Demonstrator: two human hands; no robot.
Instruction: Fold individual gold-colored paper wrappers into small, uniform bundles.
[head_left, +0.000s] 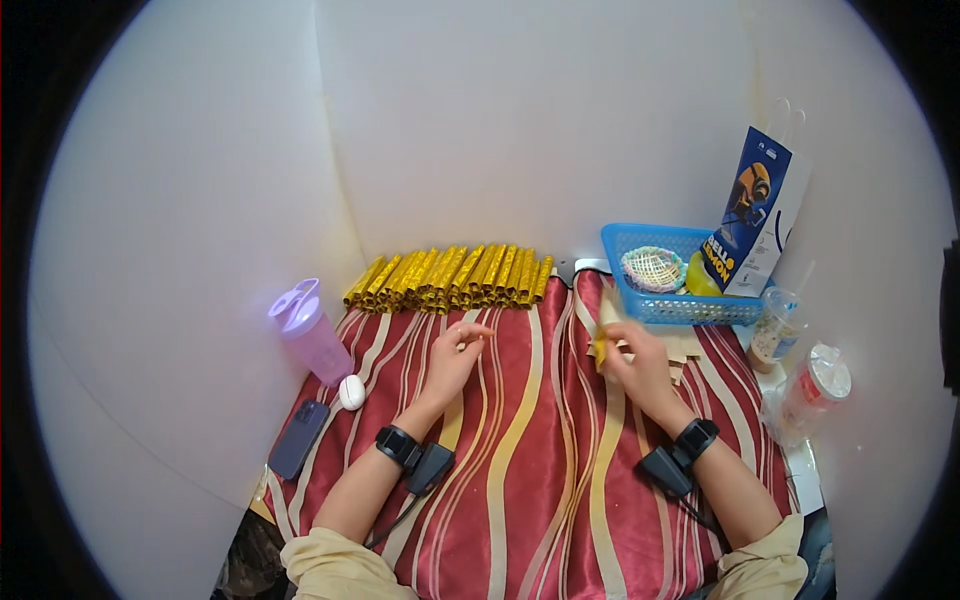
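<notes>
My left hand [456, 362] hovers over the striped cloth with its fingers loosely bent. Thumb and forefinger are slightly apart, and nothing shows between them. In my right hand [642, 368] a small yellow-gold piece [600, 352] is pinched between thumb and fingers; its exact kind is too small and blurred to tell. Beige paper sheets [682, 345] lie partly under and beside that hand. Beyond my left hand, a stacked row of shiny gold rolled tubes [450, 280] rests along the table's far edge.
Striped red cloth [530, 480] covers the table. On the left stand a purple shaker bottle [312, 335], a white oval case [352, 392] and a phone [299, 440]. On the right are a blue basket [660, 308], a paper bag [755, 215], a plastic cup [775, 330] and a wrapped cup [812, 390].
</notes>
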